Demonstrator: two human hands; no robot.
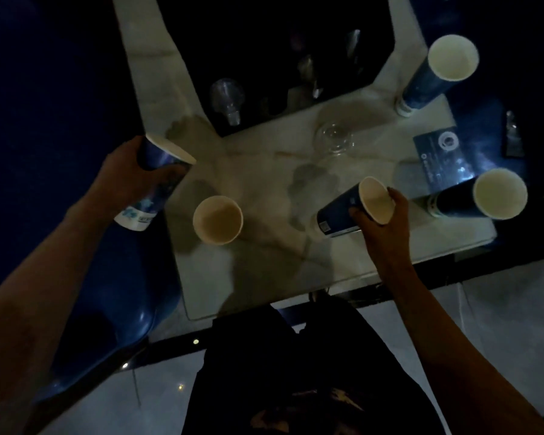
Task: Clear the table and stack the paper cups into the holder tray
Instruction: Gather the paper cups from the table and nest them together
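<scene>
Blue paper cups with pale, empty insides are sitting across the white marble table (264, 262): one (218, 220) upright near the front, two (438, 69) (484, 196) at the right. The left hand (129, 174) is gripping a tall blue paper cup (153, 183) off the table's left edge, while the right hand (382, 221) is clamping a tilted one (355, 207) by its rim. A black holder tray (277, 20) at the back is holding clear plastic cups (226, 97).
</scene>
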